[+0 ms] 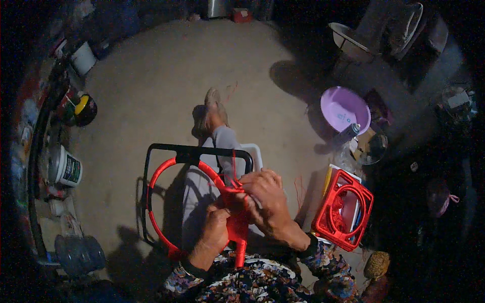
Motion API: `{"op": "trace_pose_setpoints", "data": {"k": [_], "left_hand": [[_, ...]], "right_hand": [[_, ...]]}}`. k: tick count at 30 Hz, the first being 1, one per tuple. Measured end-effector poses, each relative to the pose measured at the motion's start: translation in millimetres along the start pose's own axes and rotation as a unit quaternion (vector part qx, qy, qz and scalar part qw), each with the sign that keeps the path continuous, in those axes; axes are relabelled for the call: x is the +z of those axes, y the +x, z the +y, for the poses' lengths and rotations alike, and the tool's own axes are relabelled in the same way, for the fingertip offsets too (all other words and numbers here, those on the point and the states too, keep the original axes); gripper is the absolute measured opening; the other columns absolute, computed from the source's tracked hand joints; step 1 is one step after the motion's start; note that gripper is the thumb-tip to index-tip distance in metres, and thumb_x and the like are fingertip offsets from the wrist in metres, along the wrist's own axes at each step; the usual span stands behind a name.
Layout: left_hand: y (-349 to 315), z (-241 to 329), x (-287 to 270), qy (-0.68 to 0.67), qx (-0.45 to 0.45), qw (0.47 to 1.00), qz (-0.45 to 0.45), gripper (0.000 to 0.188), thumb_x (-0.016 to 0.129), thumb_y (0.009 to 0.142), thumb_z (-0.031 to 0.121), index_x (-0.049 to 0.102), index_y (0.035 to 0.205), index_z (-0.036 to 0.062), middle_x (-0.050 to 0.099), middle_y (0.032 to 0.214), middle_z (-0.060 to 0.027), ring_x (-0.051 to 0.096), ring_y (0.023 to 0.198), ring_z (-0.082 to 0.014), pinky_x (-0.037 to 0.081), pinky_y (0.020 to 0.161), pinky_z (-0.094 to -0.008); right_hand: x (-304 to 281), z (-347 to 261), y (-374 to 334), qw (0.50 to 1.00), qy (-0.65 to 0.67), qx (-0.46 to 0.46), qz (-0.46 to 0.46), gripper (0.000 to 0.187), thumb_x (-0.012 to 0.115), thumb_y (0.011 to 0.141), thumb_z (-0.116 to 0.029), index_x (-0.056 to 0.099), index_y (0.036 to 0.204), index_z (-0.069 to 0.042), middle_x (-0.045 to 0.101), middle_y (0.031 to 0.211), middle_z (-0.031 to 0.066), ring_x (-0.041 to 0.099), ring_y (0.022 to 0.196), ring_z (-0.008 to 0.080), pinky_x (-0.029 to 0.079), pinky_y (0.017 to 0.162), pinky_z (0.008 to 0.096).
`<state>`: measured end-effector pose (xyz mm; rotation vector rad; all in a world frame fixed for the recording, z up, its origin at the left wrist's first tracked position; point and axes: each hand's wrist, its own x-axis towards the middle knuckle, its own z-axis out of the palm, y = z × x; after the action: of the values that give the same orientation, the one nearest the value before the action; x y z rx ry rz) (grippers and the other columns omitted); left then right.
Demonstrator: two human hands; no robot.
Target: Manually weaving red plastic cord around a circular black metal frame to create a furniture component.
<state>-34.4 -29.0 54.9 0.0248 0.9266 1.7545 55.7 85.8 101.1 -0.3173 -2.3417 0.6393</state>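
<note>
On my lap lies a rounded square frame [207, 150] of black tubing, with a ring [211, 174] inside it wound mostly in red cord. My left hand [214, 230] is closed round a red-covered part [237, 227] near the ring's right side. Just above and to the right, my right hand [268, 197] has its fingers bent and pressed together at the ring, where loose red cord [234, 169] runs up across the frame's top bar. The fingertips of both hands are partly hidden.
A similar red frame [318, 222] rests on a container at my right. Beyond it stand a spray can [348, 132] and a purple basin [336, 103]. Left are a white bucket [68, 166], a clear water jug [78, 255] and a black-and-yellow round object [86, 110]. My foot [214, 108] is ahead.
</note>
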Motion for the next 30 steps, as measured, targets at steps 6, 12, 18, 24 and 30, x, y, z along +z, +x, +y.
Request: {"op": "trace_pose_setpoints", "data": {"k": [6, 12, 18, 24, 30], "left_hand": [[2, 7, 1, 0.006, -0.035, 0.999, 0.005, 0.023, 0.058, 0.08, 0.005, 0.053, 0.102, 0.002, 0.064, 0.085, -0.0135, 0.065, 0.073, -0.0264, 0.056, 0.064, -0.0401], [6, 7, -1, 0.004, -0.062, 0.998, 0.004, 0.025, 0.063, 0.079, 0.005, 0.047, 0.098, 0.0036, 0.062, 0.084, -0.016, 0.065, 0.071, -0.0276, 0.056, 0.061, -0.0403], [9, 2, 13, 0.042, -0.098, 0.994, 0.007, 0.023, 0.061, 0.081, 0.007, 0.047, 0.099, 0.0049, 0.061, 0.082, -0.0146, 0.064, 0.069, -0.0278, 0.055, 0.061, -0.0387], [12, -4, 10, 0.054, -0.097, 0.994, 0.017, 0.02, 0.061, 0.081, 0.007, 0.048, 0.097, 0.0056, 0.061, 0.083, -0.0129, 0.063, 0.069, -0.0267, 0.055, 0.061, -0.0385], [11, 6, 2, 0.03, -0.078, 0.996, 0.03, 0.02, 0.061, 0.081, 0.007, 0.049, 0.097, 0.0063, 0.06, 0.085, -0.0124, 0.063, 0.072, -0.0262, 0.055, 0.061, -0.0388]], "right_hand": [[1, -1, -11, 0.867, 0.371, 0.321, 0.087, 0.023, 0.052, 0.095, -0.022, 0.058, 0.102, -0.001, 0.061, 0.079, 0.005, 0.057, 0.069, 0.0117, 0.045, 0.06, 0.0266], [-26, 35, -38, 0.858, 0.279, 0.403, 0.152, 0.023, 0.053, 0.095, -0.024, 0.059, 0.1, -0.002, 0.056, 0.07, 0.0003, 0.05, 0.056, 0.0062, 0.04, 0.049, 0.0222], [-43, 70, -99, 0.755, 0.375, 0.522, 0.129, 0.019, 0.06, 0.091, -0.021, 0.058, 0.097, -0.003, 0.06, 0.078, 0.0027, 0.053, 0.057, 0.0085, 0.045, 0.049, 0.0214], [-58, 55, -117, 0.731, 0.47, 0.491, 0.067, 0.019, 0.062, 0.086, -0.017, 0.058, 0.1, -0.005, 0.058, 0.082, -0.0002, 0.053, 0.065, 0.0081, 0.044, 0.057, 0.0219], [-112, 123, -181, 0.789, 0.292, 0.539, 0.049, 0.016, 0.06, 0.087, -0.012, 0.059, 0.101, -0.004, 0.061, 0.081, 0.0011, 0.055, 0.07, 0.0085, 0.045, 0.062, 0.0233]]}}
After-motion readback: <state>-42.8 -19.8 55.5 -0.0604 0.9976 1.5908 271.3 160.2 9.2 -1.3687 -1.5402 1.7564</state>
